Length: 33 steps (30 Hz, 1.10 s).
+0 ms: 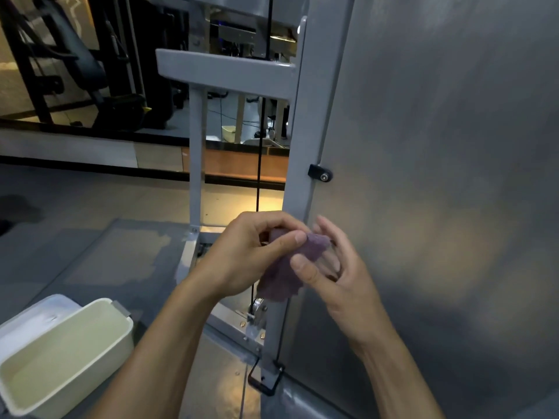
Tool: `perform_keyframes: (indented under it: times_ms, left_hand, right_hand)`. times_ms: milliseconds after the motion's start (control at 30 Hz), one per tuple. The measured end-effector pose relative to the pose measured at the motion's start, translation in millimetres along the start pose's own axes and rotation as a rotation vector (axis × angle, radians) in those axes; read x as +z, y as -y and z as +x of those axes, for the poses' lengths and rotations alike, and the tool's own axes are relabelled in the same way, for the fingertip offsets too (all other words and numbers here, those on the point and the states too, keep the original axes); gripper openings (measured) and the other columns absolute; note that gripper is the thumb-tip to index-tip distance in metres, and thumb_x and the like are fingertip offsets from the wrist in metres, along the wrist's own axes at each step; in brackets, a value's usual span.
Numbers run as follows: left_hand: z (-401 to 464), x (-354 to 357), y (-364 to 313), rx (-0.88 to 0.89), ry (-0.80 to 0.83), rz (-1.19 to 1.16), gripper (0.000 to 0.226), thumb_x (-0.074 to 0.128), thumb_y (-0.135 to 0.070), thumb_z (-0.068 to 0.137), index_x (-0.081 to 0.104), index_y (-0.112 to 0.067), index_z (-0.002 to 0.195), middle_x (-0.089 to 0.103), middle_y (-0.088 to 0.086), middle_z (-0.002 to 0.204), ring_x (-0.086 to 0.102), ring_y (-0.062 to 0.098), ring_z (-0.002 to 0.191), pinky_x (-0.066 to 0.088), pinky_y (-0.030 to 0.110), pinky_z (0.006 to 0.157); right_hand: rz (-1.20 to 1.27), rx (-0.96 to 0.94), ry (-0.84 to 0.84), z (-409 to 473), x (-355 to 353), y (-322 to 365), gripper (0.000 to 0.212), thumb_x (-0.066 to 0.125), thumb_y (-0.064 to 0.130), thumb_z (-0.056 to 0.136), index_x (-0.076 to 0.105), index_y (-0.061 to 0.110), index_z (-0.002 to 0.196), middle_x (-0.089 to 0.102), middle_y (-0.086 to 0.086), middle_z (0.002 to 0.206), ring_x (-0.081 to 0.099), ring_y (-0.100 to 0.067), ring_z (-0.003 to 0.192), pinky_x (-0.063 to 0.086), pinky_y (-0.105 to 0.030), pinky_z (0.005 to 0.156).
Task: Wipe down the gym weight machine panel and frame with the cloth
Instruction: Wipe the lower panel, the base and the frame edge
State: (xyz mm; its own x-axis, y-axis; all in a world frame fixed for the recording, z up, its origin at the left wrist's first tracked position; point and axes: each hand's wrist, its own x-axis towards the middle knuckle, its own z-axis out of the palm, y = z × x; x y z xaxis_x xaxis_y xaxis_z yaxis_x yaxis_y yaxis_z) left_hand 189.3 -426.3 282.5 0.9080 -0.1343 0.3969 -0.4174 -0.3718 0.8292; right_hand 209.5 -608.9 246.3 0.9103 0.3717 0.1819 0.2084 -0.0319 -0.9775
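A small purple cloth (281, 273) hangs crumpled between both hands, in front of the grey upright of the machine frame (298, 164). My left hand (245, 255) pinches the cloth's top edge between thumb and curled fingers. My right hand (338, 267) holds the cloth's right side with its thumb pressed on it and the fingers spread behind. The large grey panel (438, 176) fills the right side of the view, just beyond my right hand. Neither hand touches the panel.
A cream plastic tub (18, 385) with water stands on the floor at lower left. A black cable (259, 158) runs down behind the frame to a pulley (258, 308). A black latch (320, 173) sits on the panel edge. Dark gym equipment (75, 65) stands at back left.
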Motion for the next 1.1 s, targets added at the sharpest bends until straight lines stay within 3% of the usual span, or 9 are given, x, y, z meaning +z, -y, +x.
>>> perform_keyframes:
  times_ms: [100,233,367,433,567,733,833,933,1100]
  left_hand:
    - [8,2,11,0.018,-0.063,-0.084,0.018,0.071,-0.022,0.091,0.078,-0.012,0.104,0.077,-0.003,0.096,0.071,0.015,0.093,0.055,0.025,0.077]
    - [17,3,36,-0.109,-0.209,-0.189,0.027,0.07,-0.034,0.087,0.076,-0.023,0.11,0.074,-0.004,0.101,0.071,0.015,0.095,0.06,0.028,0.074]
    - [15,1,55,-0.407,-0.116,-0.374,0.035,0.065,-0.047,0.088,0.064,-0.037,0.122,0.074,-0.01,0.113,0.072,0.008,0.103,0.059,0.025,0.08]
    - [10,1,57,-0.482,-0.074,-0.456,0.04,0.069,-0.037,0.089,0.06,-0.034,0.128,0.076,-0.005,0.11,0.074,0.012,0.101,0.06,0.025,0.08]
    - [-7,-11,53,-0.4,-0.071,-0.347,0.058,0.075,-0.018,0.091,0.052,-0.036,0.141,0.076,-0.002,0.11,0.073,0.016,0.103,0.062,0.034,0.086]
    - [-35,-31,44,-0.298,-0.079,-0.144,0.082,0.078,-0.013,0.087,0.04,-0.053,0.147,0.067,-0.001,0.082,0.071,0.021,0.086,0.062,0.04,0.082]
    - [-41,-36,40,-0.228,-0.031,-0.032,0.072,0.078,-0.015,0.087,0.049,-0.054,0.141,0.069,-0.005,0.09,0.07,0.011,0.092,0.061,0.037,0.085]
    - [-40,-33,36,-0.207,-0.024,0.163,0.05,0.079,-0.025,0.085,0.064,-0.047,0.127,0.068,-0.021,0.106,0.065,-0.001,0.101,0.06,0.034,0.09]
    - [-30,-19,34,-0.087,-0.081,0.374,0.027,0.074,-0.03,0.09,0.067,-0.044,0.113,0.055,-0.028,0.105,0.051,-0.007,0.103,0.05,0.022,0.09]
  right_hand:
    - [0.149,0.003,0.112,16,-2,-6,0.048,0.081,0.024,0.081,0.066,0.013,0.126,0.075,-0.007,0.117,0.071,-0.024,0.111,0.059,-0.03,0.086]
    - [0.36,0.088,-0.041,35,4,-23,0.037,0.074,0.019,0.08,0.069,0.002,0.112,0.077,-0.015,0.105,0.075,-0.029,0.098,0.063,-0.034,0.081]
    - [0.548,0.135,-0.123,53,15,-37,0.037,0.068,0.014,0.084,0.067,-0.002,0.118,0.076,-0.019,0.11,0.075,-0.027,0.098,0.063,-0.031,0.079]
    - [0.523,0.124,-0.165,56,23,-41,0.036,0.066,0.016,0.088,0.068,-0.002,0.118,0.076,-0.02,0.109,0.075,-0.027,0.096,0.062,-0.03,0.078]
    - [0.379,0.054,-0.135,47,31,-34,0.03,0.066,0.018,0.093,0.067,0.005,0.119,0.078,-0.016,0.1,0.076,-0.025,0.089,0.06,-0.027,0.073]
    - [-0.049,-0.038,-0.151,25,37,-16,0.062,0.071,0.028,0.092,0.044,0.034,0.148,0.079,-0.003,0.08,0.077,-0.014,0.079,0.054,-0.015,0.067]
    - [-0.087,-0.127,-0.125,16,38,-13,0.056,0.068,0.025,0.094,0.047,0.04,0.144,0.077,-0.001,0.075,0.075,-0.009,0.071,0.054,-0.014,0.064]
    - [-0.127,-0.172,-0.116,12,32,-11,0.033,0.072,0.027,0.088,0.07,0.032,0.12,0.078,0.007,0.101,0.074,-0.008,0.093,0.056,-0.017,0.073]
    - [-0.269,-0.073,-0.058,7,21,-18,0.043,0.086,0.028,0.082,0.068,0.038,0.121,0.072,0.018,0.113,0.07,-0.011,0.104,0.058,-0.031,0.088]
